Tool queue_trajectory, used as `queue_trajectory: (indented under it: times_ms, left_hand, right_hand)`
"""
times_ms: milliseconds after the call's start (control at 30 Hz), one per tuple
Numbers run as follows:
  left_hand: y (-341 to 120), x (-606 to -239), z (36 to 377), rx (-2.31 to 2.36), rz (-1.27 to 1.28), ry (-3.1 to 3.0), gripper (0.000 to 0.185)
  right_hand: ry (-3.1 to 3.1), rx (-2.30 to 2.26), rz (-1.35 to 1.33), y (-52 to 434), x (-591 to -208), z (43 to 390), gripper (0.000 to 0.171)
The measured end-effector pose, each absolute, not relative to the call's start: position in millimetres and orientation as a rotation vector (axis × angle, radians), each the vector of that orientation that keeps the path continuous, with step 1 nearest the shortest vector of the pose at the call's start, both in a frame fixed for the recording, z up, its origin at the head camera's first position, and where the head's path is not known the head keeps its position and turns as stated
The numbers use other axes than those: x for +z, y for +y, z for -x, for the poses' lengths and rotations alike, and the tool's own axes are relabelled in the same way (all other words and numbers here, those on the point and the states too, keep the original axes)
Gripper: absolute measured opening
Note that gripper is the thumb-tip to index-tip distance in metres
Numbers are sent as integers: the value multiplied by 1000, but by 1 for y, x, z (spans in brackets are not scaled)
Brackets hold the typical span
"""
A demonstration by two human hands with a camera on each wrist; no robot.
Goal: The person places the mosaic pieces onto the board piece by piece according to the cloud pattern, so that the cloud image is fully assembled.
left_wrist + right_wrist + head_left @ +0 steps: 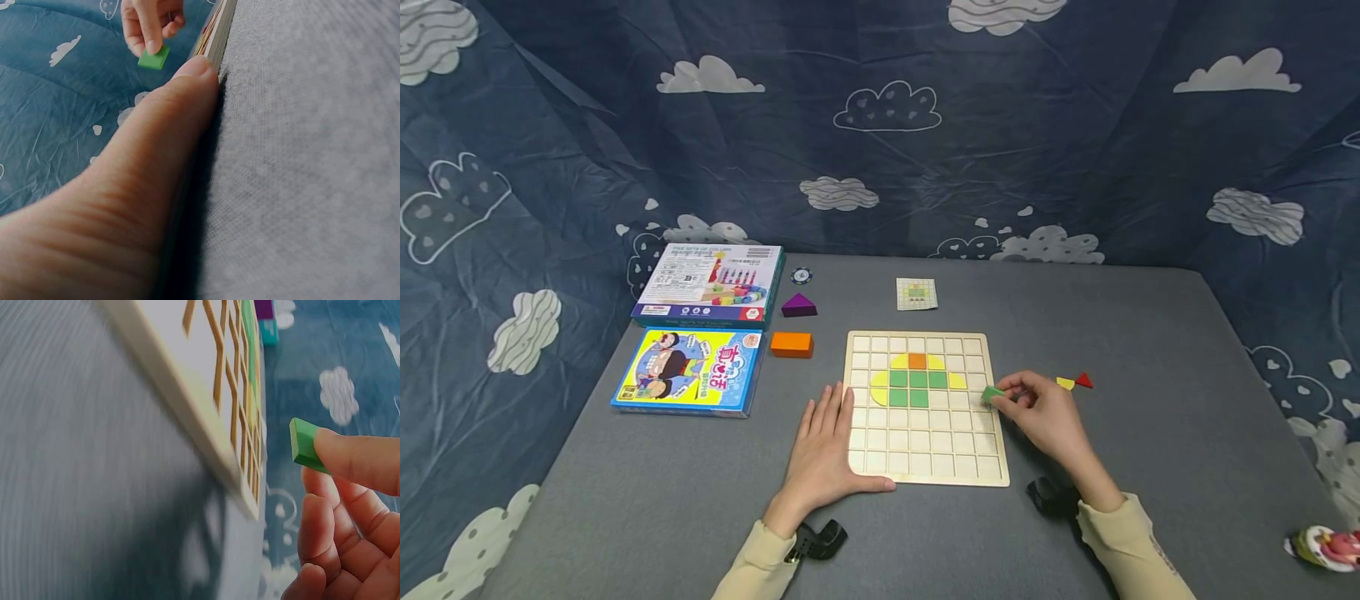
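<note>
The right hand [1048, 412] pinches a green tile [992, 394] at the board's [925, 471] right edge. The left hand [823, 454] lies flat, fingers straight, against the left edge. Only the head view shows 2 boxes [700, 333]; the right wrist view shows the tile's thickness.

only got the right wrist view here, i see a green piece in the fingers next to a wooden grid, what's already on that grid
Observer: On the wooden board, an orange square tops a patch of green squares, with yellow curved pieces at the sides.
Operator: where's the other hand
Observer: The left hand lies flat at the board's near left corner, thumb along its front edge.
Operator: any spare pieces around
Observer: A small yellow piece and a red triangle lie on the grey cloth just beyond the right hand, which pinches the green piece over the board's right edge.
</note>
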State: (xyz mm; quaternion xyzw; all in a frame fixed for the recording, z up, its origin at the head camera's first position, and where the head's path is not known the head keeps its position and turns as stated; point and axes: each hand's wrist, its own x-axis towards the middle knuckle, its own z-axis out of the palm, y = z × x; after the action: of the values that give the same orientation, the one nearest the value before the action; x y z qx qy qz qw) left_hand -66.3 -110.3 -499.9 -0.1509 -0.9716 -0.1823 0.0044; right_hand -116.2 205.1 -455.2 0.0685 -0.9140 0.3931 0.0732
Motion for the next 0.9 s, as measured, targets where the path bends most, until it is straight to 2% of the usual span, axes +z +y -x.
queue_trajectory:
  times_ms: [300,900]
  left_hand:
    - [-110,-500,66,-577,478,-3043,136]
    - [-110,-500,66,-570,476,-3042,136]
  right_hand:
    - [-2850,1261,-301,176,-456,121,11]
    - [-2963,1152,-408,162,-447,132,6]
